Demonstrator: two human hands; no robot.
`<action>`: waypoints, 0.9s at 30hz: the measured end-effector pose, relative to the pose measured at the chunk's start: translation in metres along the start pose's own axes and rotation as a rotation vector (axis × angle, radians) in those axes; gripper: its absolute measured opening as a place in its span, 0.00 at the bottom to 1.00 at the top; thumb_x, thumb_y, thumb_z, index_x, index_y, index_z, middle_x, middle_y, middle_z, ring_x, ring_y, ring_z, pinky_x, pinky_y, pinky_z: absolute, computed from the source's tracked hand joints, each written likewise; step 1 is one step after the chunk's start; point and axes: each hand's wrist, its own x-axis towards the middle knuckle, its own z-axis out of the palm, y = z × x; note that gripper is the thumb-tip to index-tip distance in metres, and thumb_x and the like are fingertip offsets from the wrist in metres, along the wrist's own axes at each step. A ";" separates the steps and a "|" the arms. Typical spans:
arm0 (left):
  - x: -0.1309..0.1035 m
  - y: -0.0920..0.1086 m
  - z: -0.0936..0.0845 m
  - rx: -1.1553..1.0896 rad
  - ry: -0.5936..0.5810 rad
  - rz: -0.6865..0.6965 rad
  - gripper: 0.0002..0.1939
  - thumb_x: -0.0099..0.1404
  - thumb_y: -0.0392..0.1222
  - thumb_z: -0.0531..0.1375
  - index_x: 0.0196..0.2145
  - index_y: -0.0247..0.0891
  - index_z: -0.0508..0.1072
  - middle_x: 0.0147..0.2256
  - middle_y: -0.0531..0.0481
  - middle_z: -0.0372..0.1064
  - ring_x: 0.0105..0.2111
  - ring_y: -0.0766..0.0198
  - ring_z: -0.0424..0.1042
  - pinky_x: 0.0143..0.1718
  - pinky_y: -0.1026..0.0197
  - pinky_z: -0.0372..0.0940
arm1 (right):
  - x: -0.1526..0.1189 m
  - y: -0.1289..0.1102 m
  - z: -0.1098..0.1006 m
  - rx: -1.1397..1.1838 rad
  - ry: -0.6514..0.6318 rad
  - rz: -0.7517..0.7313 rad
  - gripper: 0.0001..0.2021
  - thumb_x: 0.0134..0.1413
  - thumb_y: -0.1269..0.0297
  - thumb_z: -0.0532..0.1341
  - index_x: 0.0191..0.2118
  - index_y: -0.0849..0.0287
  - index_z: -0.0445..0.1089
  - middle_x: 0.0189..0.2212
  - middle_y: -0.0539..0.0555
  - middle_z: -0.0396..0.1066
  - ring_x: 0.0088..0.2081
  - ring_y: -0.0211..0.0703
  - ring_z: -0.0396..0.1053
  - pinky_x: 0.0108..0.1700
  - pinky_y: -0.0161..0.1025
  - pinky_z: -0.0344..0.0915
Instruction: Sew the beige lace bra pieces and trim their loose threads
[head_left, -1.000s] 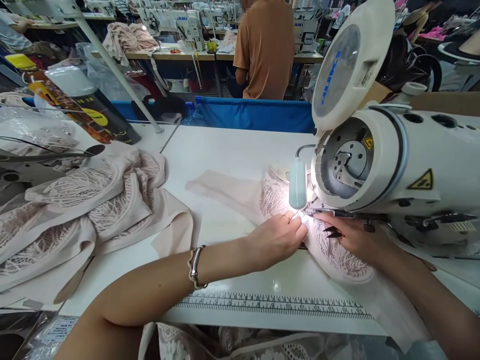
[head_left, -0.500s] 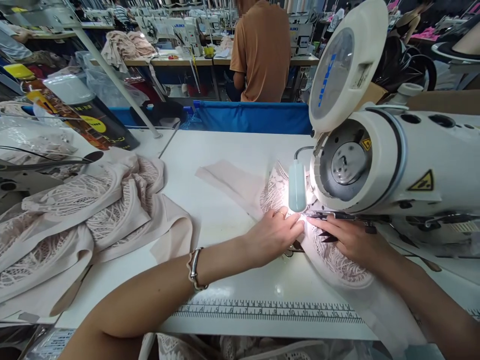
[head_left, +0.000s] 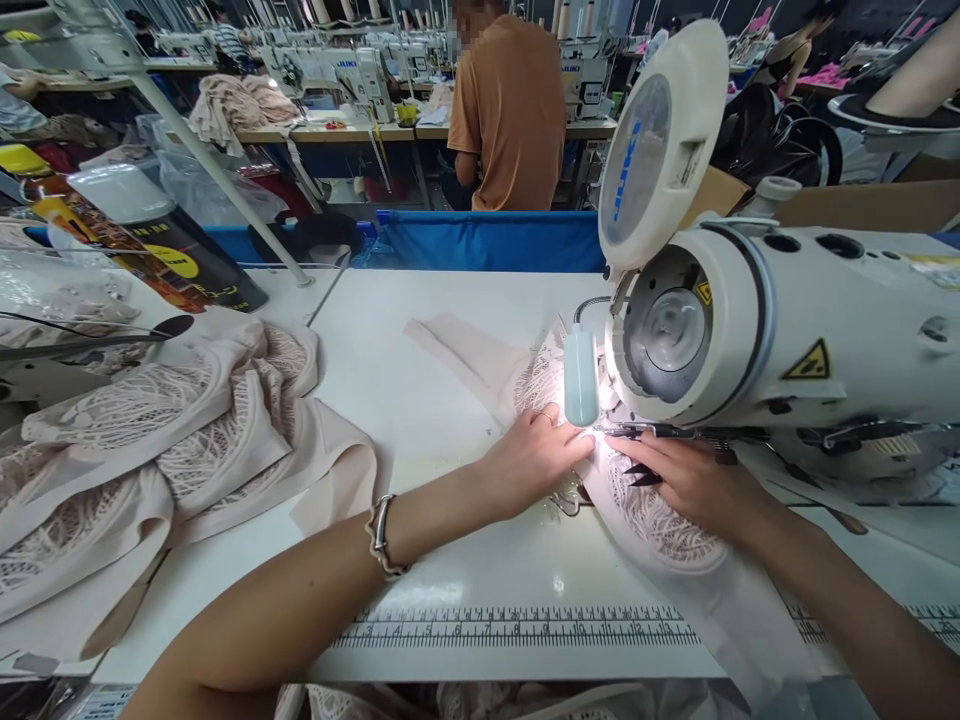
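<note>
A pale pink lace piece with plain fabric edging (head_left: 660,515) lies under the head of a white sewing machine (head_left: 847,320). My left hand (head_left: 536,460), fingers bent and close together, presses the fabric at the left of the needle area. On the right, my right hand (head_left: 694,480) rests over the lace with its index finger stretched toward the presser foot. Dark thread snips (head_left: 643,474) stick out under its fingers, points to the left. A lit lamp (head_left: 581,378) hangs in front of the needle area, which is partly hidden by it and my fingers.
Several similar lace pieces (head_left: 217,430) are heaped at the left. Behind them lean a black spray can (head_left: 180,250) and a yellow-capped bottle (head_left: 97,225). A printed ruler (head_left: 517,627) runs along the table front. A person in a brown shirt (head_left: 510,110) is beyond the blue cloth (head_left: 495,240).
The camera view has shifted slightly, moving most things a little left. The round disc in the machine's end looks different, as if turned. Both hands stay on the fabric by the needle area.
</note>
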 end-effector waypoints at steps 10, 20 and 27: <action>0.001 -0.004 0.002 0.008 0.017 -0.020 0.20 0.66 0.21 0.48 0.47 0.36 0.70 0.42 0.45 0.75 0.39 0.56 0.66 0.39 0.56 0.59 | 0.013 -0.010 -0.010 0.019 -0.012 0.276 0.14 0.54 0.64 0.56 0.44 0.51 0.75 0.29 0.51 0.79 0.31 0.49 0.75 0.35 0.41 0.68; 0.004 0.011 0.009 0.139 0.127 0.000 0.15 0.69 0.22 0.47 0.42 0.30 0.72 0.37 0.41 0.72 0.34 0.59 0.67 0.35 0.57 0.58 | 0.015 -0.006 0.002 0.029 0.023 0.383 0.12 0.63 0.51 0.56 0.40 0.47 0.74 0.23 0.49 0.74 0.26 0.50 0.72 0.32 0.43 0.67; 0.005 0.055 0.006 0.177 0.095 -0.038 0.28 0.75 0.57 0.49 0.39 0.26 0.75 0.38 0.33 0.74 0.41 0.47 0.72 0.47 0.44 0.65 | 0.019 -0.007 -0.003 0.061 0.085 0.395 0.14 0.63 0.52 0.56 0.42 0.51 0.76 0.29 0.53 0.78 0.33 0.55 0.76 0.38 0.47 0.71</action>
